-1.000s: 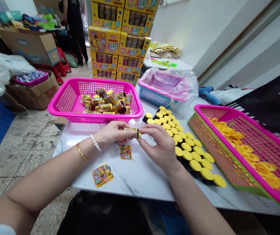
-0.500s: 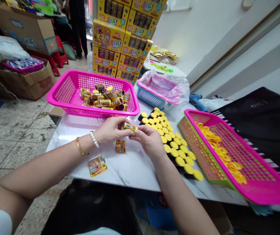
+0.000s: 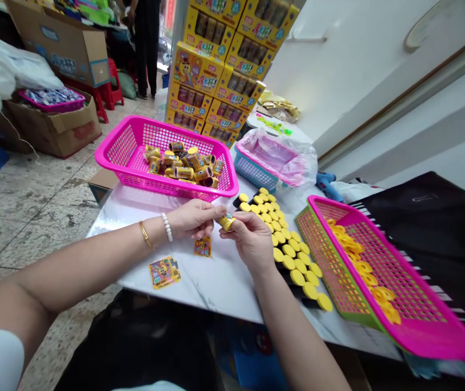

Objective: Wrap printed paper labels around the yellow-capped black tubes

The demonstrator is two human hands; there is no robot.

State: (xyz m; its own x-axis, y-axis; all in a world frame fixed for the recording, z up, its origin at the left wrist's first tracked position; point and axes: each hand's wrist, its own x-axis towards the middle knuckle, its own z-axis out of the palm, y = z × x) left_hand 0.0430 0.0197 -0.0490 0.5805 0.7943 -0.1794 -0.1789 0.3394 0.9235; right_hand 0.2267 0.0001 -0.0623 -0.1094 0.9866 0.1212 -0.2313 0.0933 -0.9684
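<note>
Over the white marbled table [image 3: 220, 277], both my hands meet at a small cup with a yellow printed label [image 3: 227, 221]. My right hand [image 3: 254, 239] pinches its right side between thumb and fingers. From the other side, my left hand [image 3: 197, 217] has thumb and forefinger closed on its upper left edge, the other fingers curled below. Flat on the table under my left hand lies a printed yellow label [image 3: 203, 247], and nearer me a small stack of labels [image 3: 164, 272]. Rows of black cups with yellow lids [image 3: 289, 250] stand beside my right hand.
Behind my hands, a pink basket [image 3: 134, 176] contains several labelled cups [image 3: 183, 172]. To the right, another pink basket [image 3: 419, 304] has yellow rings [image 3: 354, 250] in it. Yellow display boxes [image 3: 232, 89] are stacked at the back, near a plastic-lined blue basket [image 3: 252, 171].
The cup has turned from lying nearly level to tilted, and my left fingers have shifted to its upper edge. My head view has swung slightly left.
</note>
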